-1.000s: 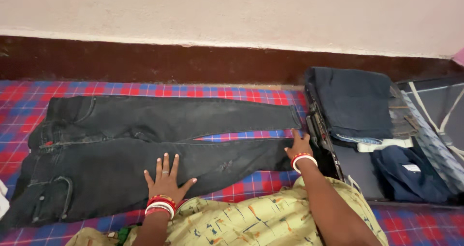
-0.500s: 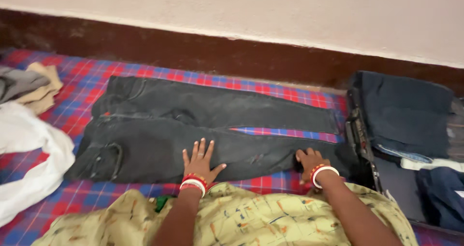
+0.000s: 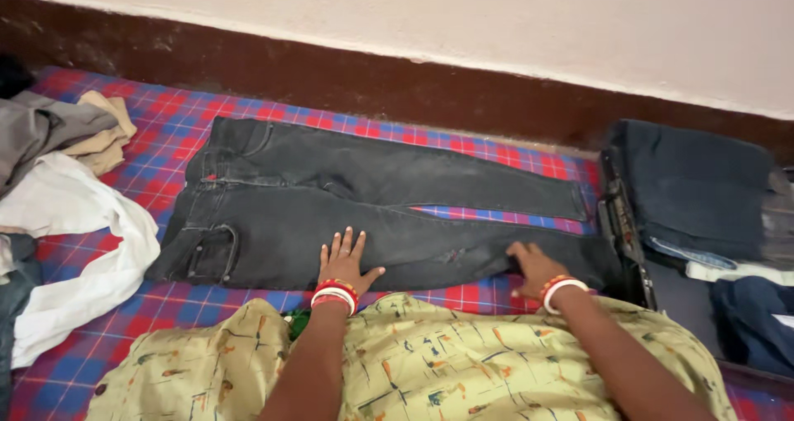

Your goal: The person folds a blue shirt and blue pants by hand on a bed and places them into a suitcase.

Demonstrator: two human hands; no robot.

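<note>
A pair of dark grey jeans (image 3: 347, 198) lies spread flat on a red and blue checked cloth (image 3: 178, 127), waist to the left, legs pointing right. My left hand (image 3: 343, 260) rests flat on the near leg, fingers spread. My right hand (image 3: 533, 265) presses on the same leg close to its hem, fingers curled over the fabric edge. Both wrists wear red and white bangles.
A pile of white, grey and beige clothes (image 3: 62, 198) lies at the left. An open dark suitcase (image 3: 637, 247) with folded dark clothes (image 3: 703, 181) stands at the right. A brown skirting and pale wall (image 3: 496, 24) run behind. My yellow patterned garment (image 3: 430, 363) fills the foreground.
The view has swung to the left, bringing the clothes pile into sight. My right hand has slid left along the near leg, away from the suitcase. My left hand stays flat on the jeans.
</note>
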